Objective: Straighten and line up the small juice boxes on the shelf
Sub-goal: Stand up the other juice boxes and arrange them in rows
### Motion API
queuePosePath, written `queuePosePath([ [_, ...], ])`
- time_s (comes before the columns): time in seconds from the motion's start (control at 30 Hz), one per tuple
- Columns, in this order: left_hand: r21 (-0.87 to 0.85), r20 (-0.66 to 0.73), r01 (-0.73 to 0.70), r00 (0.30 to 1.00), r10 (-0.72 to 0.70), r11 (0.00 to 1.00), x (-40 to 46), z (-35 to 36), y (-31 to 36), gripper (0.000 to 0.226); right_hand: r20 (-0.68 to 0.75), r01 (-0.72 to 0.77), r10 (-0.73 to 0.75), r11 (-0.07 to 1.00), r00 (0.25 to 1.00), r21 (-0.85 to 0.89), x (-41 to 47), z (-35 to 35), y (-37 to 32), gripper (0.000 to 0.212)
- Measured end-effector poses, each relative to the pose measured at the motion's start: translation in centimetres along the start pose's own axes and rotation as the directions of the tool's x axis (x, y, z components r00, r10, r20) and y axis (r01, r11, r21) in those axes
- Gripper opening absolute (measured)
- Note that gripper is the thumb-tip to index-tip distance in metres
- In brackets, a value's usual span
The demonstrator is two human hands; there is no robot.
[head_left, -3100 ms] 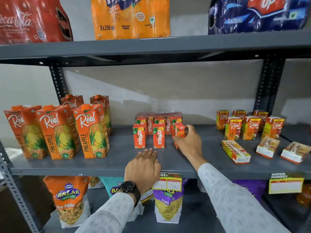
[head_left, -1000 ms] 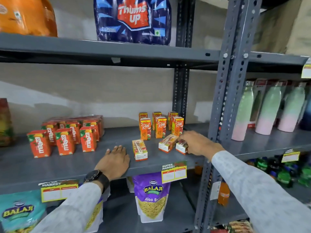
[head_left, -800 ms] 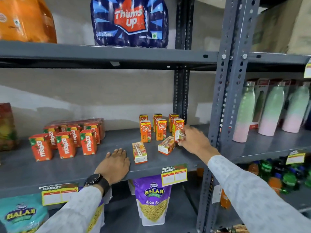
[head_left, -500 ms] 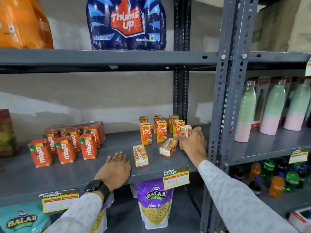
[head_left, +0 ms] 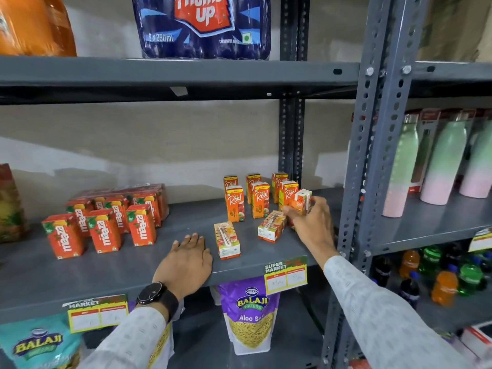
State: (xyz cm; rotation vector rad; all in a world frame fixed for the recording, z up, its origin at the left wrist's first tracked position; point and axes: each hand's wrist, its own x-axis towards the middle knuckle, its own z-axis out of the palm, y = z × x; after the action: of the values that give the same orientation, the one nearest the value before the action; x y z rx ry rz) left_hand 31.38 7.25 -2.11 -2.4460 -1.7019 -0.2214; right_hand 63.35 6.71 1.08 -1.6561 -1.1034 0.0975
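Observation:
Small orange Real juice boxes [head_left: 261, 199] stand in two short rows at the right end of the grey shelf [head_left: 119, 267]. Two more lie flat in front of them: one [head_left: 226, 239] near my left hand, the other [head_left: 271, 226] beside my right hand. My right hand [head_left: 311, 222] grips another Real juice box [head_left: 302, 202], tilted, just right of the front row. My left hand [head_left: 187, 259] rests flat on the shelf's front edge, fingers spread, holding nothing. Red Maaza boxes [head_left: 103, 225] stand in neat rows to the left.
A grey upright post [head_left: 372, 145] stands right of my right hand. Beyond it, pastel bottles [head_left: 442, 161] fill the neighbouring shelf. Drink multipacks [head_left: 202, 25] sit on the shelf above. Balaji snack bags [head_left: 250, 315] hang below. Price tags [head_left: 286, 274] are clipped to the shelf edge.
My right hand picked up the rightmost flat Real box and raised it beside the front row. The view swung right earlier. My left hand stayed on the shelf.

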Motion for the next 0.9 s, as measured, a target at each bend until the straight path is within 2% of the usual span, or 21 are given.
queuePosePath([
  [0.03, -0.002, -0.005, 0.001, 1.000, -0.001, 1.000, -0.1, -0.1, 0.1, 0.062, -0.010, 0.003, -0.003, 1.000, 1.000, 0.004, -0.1, 0.0, -0.1, 0.077],
  [0.27, -0.068, -0.038, 0.024, 0.999, -0.027, 0.997, -0.5, -0.6, 0.6, 0.058, 0.020, 0.009, -0.010, 0.999, 1.000, 0.035, -0.2, 0.0, -0.1, 0.064],
  [0.47, -0.058, -0.040, 0.025, 0.999, -0.028, 0.998, -0.7, -0.7, 0.7, 0.059, 0.001, 0.011, -0.011, 0.997, 1.000, 0.073, -0.1, -0.1, 0.5, 0.050],
  [0.57, -0.083, -0.039, 0.035, 0.999, -0.038, 0.996, -0.7, -0.8, 0.7, 0.058, 0.006, 0.022, -0.023, 0.994, 1.000, 0.107, -0.1, -0.1, 0.4, 0.051],
  [0.73, -0.091, -0.044, 0.036, 0.998, -0.040, 0.995, -0.9, -1.0, 0.9, 0.058, -0.082, 0.041, -0.032, 0.994, 0.996, 0.105, -0.1, 0.0, 0.5, 0.044],
  [0.8, -0.101, -0.044, 0.037, 0.998, -0.042, 0.994, -0.9, -1.0, 0.9, 0.058, -0.082, 0.038, -0.030, 0.994, 0.996, 0.101, -0.1, 0.1, 0.7, 0.044],
  [0.9, -0.109, -0.039, 0.043, 0.998, -0.047, 0.993, -1.0, -1.1, 0.9, 0.062, -0.082, 0.042, -0.037, 0.997, 0.996, 0.067, -0.1, 0.1, 0.4, 0.056],
])
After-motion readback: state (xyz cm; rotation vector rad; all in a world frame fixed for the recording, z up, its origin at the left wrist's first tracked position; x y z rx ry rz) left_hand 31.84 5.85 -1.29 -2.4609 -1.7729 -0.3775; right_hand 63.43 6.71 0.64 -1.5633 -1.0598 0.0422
